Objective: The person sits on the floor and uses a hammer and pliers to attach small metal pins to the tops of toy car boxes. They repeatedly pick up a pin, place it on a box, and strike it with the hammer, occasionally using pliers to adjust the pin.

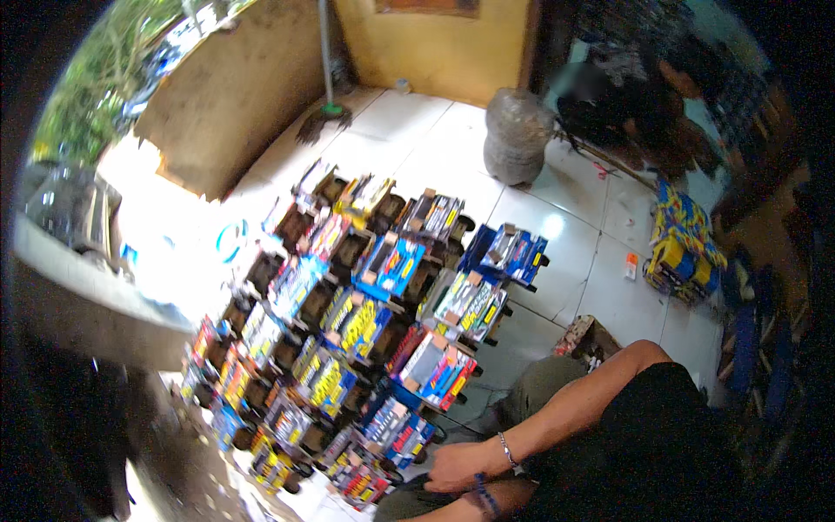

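Basically, hands together beside toy trucks.

Right hand (455, 468) at left wrist (503, 497); grips: can't tell. Toy trucks (357, 322), open-bedded, fill rows toward tile floor's (555, 280) left edge. Bulging sack (517, 143): contents unclear. Open box (584, 337): small blurred items.

White tile floor (557, 283). Toy trucks (357, 324) in rows, seven o'clock. Fat bag (517, 139), one o'clock. Mop (320, 128), eleven o'clock.

From here I see a bulging grey sack (518, 143) on the white-tiled floor (557, 274), a broom (330, 110) near the brown wall (239, 96), and a blue-and-yellow bundle (680, 248) farther right.
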### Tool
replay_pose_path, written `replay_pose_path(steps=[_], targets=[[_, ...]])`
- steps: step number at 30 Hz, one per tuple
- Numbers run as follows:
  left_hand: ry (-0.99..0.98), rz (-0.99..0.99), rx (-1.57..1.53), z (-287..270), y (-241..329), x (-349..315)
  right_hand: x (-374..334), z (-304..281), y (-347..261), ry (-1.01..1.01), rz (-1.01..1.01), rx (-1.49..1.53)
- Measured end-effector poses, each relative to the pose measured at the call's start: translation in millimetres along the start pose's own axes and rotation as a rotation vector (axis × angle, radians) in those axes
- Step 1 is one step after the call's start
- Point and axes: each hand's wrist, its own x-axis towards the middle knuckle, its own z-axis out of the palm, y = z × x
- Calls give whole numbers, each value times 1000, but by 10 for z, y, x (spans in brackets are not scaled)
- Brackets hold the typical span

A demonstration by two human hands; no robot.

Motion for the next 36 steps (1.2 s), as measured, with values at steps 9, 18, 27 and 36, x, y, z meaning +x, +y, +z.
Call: replay_pose_path(steps=[9, 18, 27, 36], targets=[[-295, 1, -28, -861, 679, -161, -451, -171, -49, 219, 232, 225], [90, -583, -396, -2846, 2225, -1853, -1821, -956, -2767, -22, 597, 638], [421, -857, -609, -3834, 3713, -2586, -2095, -1654, -3178, 242, 899, 819], [488, -859, -636, -4150, 4161, -2328, -2232, -1815, -2618, 456, 916, 889]])
